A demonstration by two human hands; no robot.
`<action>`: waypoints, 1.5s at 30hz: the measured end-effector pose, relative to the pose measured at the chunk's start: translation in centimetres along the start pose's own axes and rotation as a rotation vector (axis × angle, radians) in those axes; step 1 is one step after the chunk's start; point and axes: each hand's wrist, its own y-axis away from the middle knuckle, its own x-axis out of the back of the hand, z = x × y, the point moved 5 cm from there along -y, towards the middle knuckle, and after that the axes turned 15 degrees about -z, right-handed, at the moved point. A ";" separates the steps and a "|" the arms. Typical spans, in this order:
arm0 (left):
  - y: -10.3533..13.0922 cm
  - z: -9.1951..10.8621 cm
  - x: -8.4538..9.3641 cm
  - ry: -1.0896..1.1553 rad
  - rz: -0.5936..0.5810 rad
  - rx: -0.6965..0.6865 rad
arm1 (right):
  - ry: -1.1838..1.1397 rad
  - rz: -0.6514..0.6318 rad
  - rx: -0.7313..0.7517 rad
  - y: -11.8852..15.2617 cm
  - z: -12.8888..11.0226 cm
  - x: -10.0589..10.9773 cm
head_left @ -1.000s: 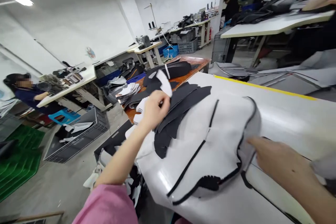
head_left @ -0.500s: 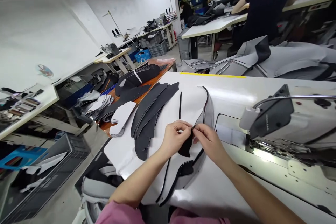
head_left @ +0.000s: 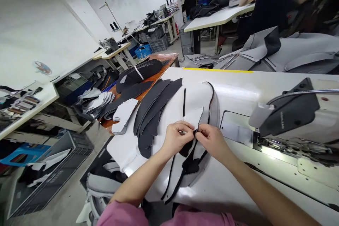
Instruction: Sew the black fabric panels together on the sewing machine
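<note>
Both hands meet over a light grey fabric piece with black edging [head_left: 197,95] lying on the white sewing table [head_left: 233,84]. My left hand [head_left: 179,135] pinches its edge from the left, thumb and forefinger closed. Close beside it, my right hand [head_left: 210,139] pinches the same edge from the right, fingertips almost touching the left ones. Below the hands, a black part of the fabric piece hangs down in a fold. Just left of it lie several dark grey curved fabric panels [head_left: 155,109], overlapping. What exactly sits between the fingertips is partly hidden.
A sewing machine [head_left: 291,120] stands at the right. Left, an orange-brown table [head_left: 165,58] bears stacked dark panels [head_left: 143,70] and white notched pieces [head_left: 124,113]. A grey crate [head_left: 79,148] sits on the floor. Beyond the table are grey fabric heaps [head_left: 299,53] and a co-worker [head_left: 278,3].
The fabric edge between the hands has shifted; a light flap now stands up above the fingers, and the black strip below has been drawn up toward them. The view has tilted slightly down.
</note>
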 end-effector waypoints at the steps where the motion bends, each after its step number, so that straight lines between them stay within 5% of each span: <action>1: 0.1 0.3 1.3 -0.040 0.049 -0.030 | 0.011 -0.010 0.005 0.0 0.0 0.1; 3: 0.5 1.2 5.7 -0.197 0.233 -0.097 | 0.014 -0.035 -0.010 0.3 0.6 0.6; 8: 2.6 2.7 21.6 -0.905 0.802 -0.046 | -0.202 -0.085 -0.142 1.6 3.9 1.2; 10: 2.7 2.2 25.2 -1.087 0.825 0.091 | -0.281 -0.096 -0.106 2.1 4.0 0.9; 11: 2.3 1.9 25.5 -1.133 0.771 0.133 | -0.295 -0.100 -0.063 2.3 3.6 0.5; 13: 1.3 1.5 22.8 -1.124 0.582 0.099 | -0.279 -0.088 0.040 2.6 2.0 -0.3; 18: 0.6 2.4 4.7 -0.652 -0.181 -0.238 | -0.114 0.000 0.210 2.5 -1.8 -2.0; 20: 0.7 2.5 0.2 -0.495 -0.319 -0.246 | -0.028 0.000 0.267 2.8 -2.2 -2.1; 22: 0.1 2.0 -0.5 -0.402 -0.261 -0.186 | 0.058 -0.040 0.306 3.6 -1.7 -1.8; 24: -0.9 1.5 1.2 -0.399 -0.159 -0.114 | 0.195 -0.114 0.377 4.9 -1.0 -1.6; 27: -1.7 1.8 4.5 -0.685 0.020 -0.071 | 0.568 -0.220 0.504 7.0 0.2 -2.5; 29: -1.9 2.2 4.9 -0.966 0.108 -0.023 | 0.812 -0.203 0.504 7.9 1.0 -3.3; 31: -2.2 1.8 2.9 -1.136 0.031 0.054 | 0.949 -0.103 0.448 8.6 1.7 -3.4; 34: -2.7 0.2 -3.1 -1.110 -0.215 0.088 | 1.028 0.050 0.388 9.8 2.5 -2.3; 38: -4.3 -0.9 -10.5 -0.987 -0.298 0.054 | 1.091 0.168 0.318 12.2 4.4 0.2; 45: -7.3 0.5 -16.3 -0.923 -0.372 -0.102 | 1.108 0.210 0.117 14.4 7.2 3.6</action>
